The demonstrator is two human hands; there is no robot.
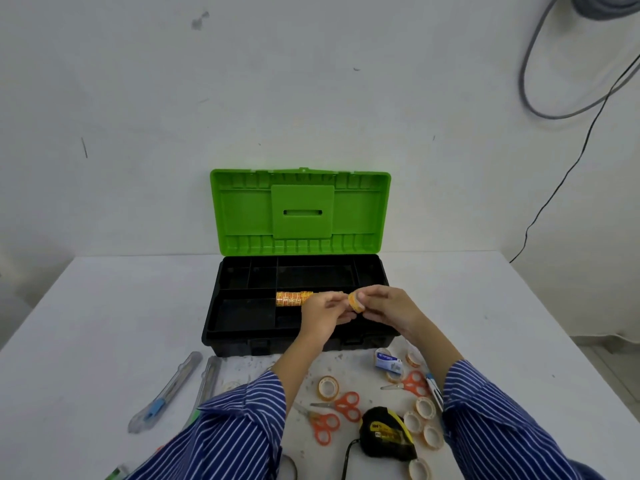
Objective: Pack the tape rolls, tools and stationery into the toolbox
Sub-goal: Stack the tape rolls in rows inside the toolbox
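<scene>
Head camera looks down on a small tape roll (356,302), a yellowish ring pinched by the right hand (384,308) with the left hand (323,315) fingertips touching it, over the front tray of the black plastic toolbox (242,336). A row of tape rolls (294,298) lies in a tray compartment, its right end hidden behind the hands. Orange-handled scissors (343,405) and a tape measure (386,433) lie on the white table (104,306); striped sleeves cover further items.

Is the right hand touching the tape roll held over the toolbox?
Touching. The head view shows the right hand with thumb and fingers pinching the tape roll above the toolbox.
</scene>
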